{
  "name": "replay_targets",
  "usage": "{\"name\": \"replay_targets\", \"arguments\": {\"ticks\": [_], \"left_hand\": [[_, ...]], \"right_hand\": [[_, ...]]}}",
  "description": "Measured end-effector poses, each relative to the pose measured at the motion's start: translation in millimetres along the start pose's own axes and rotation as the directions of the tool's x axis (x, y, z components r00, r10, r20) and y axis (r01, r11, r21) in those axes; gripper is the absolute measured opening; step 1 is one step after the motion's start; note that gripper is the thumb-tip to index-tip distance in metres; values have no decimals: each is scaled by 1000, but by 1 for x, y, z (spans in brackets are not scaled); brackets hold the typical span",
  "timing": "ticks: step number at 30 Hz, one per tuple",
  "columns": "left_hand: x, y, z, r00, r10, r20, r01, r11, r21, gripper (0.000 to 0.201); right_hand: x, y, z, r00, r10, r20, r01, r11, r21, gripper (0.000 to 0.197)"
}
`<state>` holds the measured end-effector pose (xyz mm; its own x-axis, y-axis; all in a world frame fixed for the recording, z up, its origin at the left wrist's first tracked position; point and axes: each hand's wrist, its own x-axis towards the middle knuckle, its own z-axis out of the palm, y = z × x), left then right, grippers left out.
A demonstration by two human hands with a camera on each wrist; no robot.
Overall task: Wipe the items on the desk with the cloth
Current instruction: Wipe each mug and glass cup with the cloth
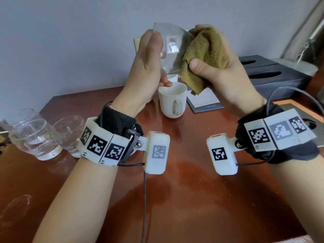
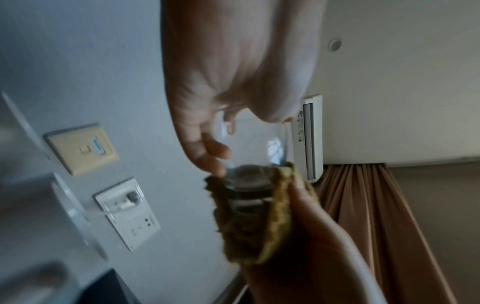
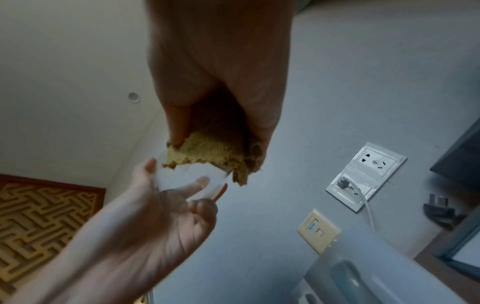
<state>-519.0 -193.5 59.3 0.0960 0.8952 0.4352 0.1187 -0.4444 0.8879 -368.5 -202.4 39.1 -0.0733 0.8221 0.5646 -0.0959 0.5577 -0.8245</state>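
Table [image 1: 192, 172] is carrying a white mug [image 1: 172, 100] directly under the action, two glasses [image 1: 35, 135] sitting at left. Left hand [image 1: 149, 67] is gripping a clear glass [image 1: 172, 48] aloft, tilted; right hand [image 1: 226, 71] is clutching the cloth [image 1: 205, 50], pressing it over the glass's end. Risk: smooth glass slipping out under wiping pressure, dropping onto the mug.
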Motion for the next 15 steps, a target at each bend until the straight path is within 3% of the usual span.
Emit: {"name": "replay_targets", "arguments": {"ticks": [3, 5, 8, 12, 15], "left_hand": [[4, -6, -7, 996, 50, 69, -43, 994, -96, 61], [7, -10, -10, 993, 45, 109, -24, 982, -189, 64], [9, -11, -8, 986, -41, 160, 89, 947, -309, 63], [8, -10, -3, 975, -129, 178, 159, 974, -163, 66], [7, -12, -5, 991, -33, 133, 42, 997, -66, 49]], "right_hand": [[5, -8, 4, 1000, 27, 9, -28, 993, 119, 38], [9, -11, 6, 999, 37, -23, -34, 992, 126, 30], [9, -6, 7, 994, -109, -27, 109, 994, 6, 26], [2, 8, 4, 930, -361, 65, 362, 874, -323, 29], [0, 10, 3, 907, -415, 67, 408, 828, -384, 27]]}}
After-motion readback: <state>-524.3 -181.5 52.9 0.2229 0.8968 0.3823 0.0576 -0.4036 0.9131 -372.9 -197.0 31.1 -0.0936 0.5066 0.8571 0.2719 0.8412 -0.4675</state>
